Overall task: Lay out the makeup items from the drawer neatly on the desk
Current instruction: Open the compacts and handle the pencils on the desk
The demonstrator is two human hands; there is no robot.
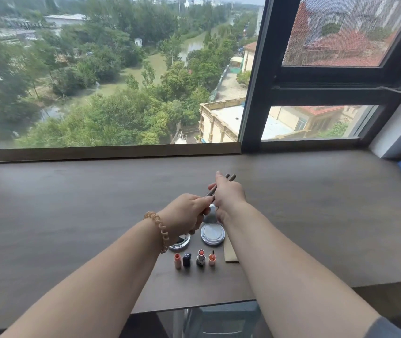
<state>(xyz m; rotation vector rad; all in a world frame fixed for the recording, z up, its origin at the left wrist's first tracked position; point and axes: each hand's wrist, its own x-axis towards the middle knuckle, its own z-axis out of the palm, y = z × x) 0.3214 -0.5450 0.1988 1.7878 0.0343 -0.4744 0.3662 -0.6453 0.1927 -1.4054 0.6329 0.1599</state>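
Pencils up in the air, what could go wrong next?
The two pencils are held above the round compact. If one slips, it could drop on it or roll away along the desk. The four small lipsticks stand upright in a row close to the left forearm, so a sideways swing might knock them over.
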